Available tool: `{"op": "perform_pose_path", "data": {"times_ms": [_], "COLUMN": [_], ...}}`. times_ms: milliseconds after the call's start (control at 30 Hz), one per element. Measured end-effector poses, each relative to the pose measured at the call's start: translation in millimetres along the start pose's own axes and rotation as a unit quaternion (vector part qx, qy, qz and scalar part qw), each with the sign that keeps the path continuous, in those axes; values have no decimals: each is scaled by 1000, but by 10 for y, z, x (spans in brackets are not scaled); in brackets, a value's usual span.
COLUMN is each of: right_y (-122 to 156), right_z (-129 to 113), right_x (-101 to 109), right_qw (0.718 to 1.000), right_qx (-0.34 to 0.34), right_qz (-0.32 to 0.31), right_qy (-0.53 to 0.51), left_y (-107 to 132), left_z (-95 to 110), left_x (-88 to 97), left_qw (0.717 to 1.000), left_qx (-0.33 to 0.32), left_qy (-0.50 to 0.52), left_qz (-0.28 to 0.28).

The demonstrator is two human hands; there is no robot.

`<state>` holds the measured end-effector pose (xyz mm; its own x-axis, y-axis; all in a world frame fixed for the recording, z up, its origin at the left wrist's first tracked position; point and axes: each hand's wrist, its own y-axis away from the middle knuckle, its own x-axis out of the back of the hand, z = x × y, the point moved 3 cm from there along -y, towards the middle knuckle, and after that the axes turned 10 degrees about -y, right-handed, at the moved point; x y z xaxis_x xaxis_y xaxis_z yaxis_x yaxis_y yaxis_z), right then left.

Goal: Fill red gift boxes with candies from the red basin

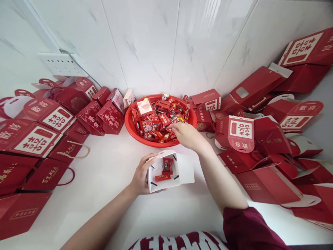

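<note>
My left hand (142, 174) grips the side of a gift box (170, 155), whose open mouth faces me and shows a white inside. Two red-wrapped candies lie in it: a dark-printed candy (167, 165) and a flatter red candy (162, 177). A white flap (187, 169) sticks out to the right of the box. Behind it, my right hand (185, 133) reaches over the front rim of a red plastic basket (135, 134) heaped with wrapped candies (156, 125). The fingers of that hand are drawn together at the candies; what is between them is hidden.
Red gift boxes (36, 142) with rope handles crowd the left side. More red boxes (267, 180) are piled on the right. A small card-topped box (145, 107) rests on the candies. A tiled wall (151, 45) stands behind, with a power strip (63, 65) at left.
</note>
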<state>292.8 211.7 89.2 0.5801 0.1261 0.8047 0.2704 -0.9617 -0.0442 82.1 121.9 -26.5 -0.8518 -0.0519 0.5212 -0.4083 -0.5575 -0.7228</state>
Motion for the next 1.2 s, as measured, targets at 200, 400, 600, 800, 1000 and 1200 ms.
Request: {"op": "perform_pose_path", "data": {"times_ms": [200,400,600,800,1000,1200], "right_y": [-569,-1005,-1128,-1116,-1043,-746], "right_z": [242,478,668,722,682,517], "right_x": [37,-5,-131,-173,-111,5], "right_qw": [987,982,986,994,998,992], "right_qx": [-140,-161,-145,-91,-38,26], "right_qz": [15,21,25,12,56,86], "right_qy": [84,99,84,60,-19,-92], "left_y": [12,21,14,15,16,24], "left_z": [-92,-148,-148,-161,-164,-164], "left_x": [-77,-92,-96,-115,-117,-116], "left_qw": [985,971,967,968,967,965], "left_qx": [114,175,187,185,187,195], "left_qy": [66,113,126,121,127,131], "left_qz": [-112,-118,-119,-117,-116,-115]}}
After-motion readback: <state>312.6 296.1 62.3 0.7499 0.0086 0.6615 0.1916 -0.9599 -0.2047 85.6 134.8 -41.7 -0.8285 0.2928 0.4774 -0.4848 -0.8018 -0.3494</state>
